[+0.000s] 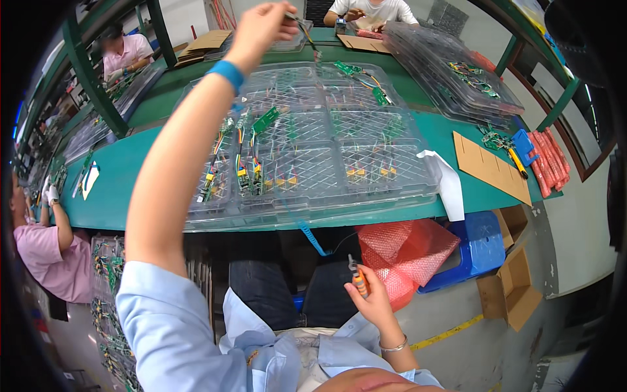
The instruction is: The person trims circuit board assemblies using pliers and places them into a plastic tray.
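My left hand [264,32], with a blue wrist strap [226,73] on its wrist, is raised above the far edge of the clear plastic trays. Its fingers are closed on a bundle of wires [305,34] that hangs down to a small end piece; what lies within the grip is partly hidden. Low in front of my lap, my right hand [373,302] is closed around small cutters [358,281] with orange-and-grey handles, jaws upward. Green circuit boards with wires [248,163] lie on the left part of the top tray [313,207]. Another wired board [366,81] rests near its far right corner.
Right of the trays are a cardboard divider [490,166], a yellow-and-black knife [518,163] and red bubble-wrap rolls [550,163]. Red bubble wrap [405,251] and a blue bin [480,245] sit below the table edge. A blue coiled cord [312,239] hangs there. Other people work nearby.
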Available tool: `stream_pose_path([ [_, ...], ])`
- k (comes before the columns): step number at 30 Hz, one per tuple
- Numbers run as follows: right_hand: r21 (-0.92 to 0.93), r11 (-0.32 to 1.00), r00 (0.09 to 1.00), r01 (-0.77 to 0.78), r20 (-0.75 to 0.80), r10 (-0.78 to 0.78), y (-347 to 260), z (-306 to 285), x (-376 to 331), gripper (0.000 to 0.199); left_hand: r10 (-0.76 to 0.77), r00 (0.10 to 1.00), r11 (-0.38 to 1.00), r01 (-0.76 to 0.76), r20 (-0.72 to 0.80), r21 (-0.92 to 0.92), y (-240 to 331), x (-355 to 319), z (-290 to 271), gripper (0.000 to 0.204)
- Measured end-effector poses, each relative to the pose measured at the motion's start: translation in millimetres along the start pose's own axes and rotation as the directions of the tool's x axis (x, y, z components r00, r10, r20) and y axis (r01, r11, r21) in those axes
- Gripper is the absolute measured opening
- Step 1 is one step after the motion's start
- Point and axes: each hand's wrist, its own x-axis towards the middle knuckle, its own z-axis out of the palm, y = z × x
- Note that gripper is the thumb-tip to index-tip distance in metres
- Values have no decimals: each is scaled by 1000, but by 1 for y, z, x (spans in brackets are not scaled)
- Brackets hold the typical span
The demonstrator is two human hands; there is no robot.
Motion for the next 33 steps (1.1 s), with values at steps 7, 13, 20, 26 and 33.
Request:
stream_pose_path([
  [7, 369, 887, 960, 276, -157, -234, -42, -20, 7, 31, 350, 905, 891, -401, 240, 213, 97, -111, -31, 12],
  [13, 440, 676, 806, 591, -293, -515, -94, -9, 33, 32, 33, 886, 966, -147, 463, 212, 123, -212, -22, 17],
  [20, 774, 596, 949, 213, -19, -315, -84, 35, 13, 31, -226, 846, 950, 301, 483, -83, 87, -274, -9, 22],
  [26, 810, 587, 997, 2, 45, -65, -83, 45, 5, 30, -253, 898, 843, 387, 360, -373, 41, -316, 10, 30],
  [33, 748, 654, 993, -110, 102, 52, -78, 57, -1, 33, -301, 904, 875, 389, 304, -290, 32, -342, 1, 32],
])
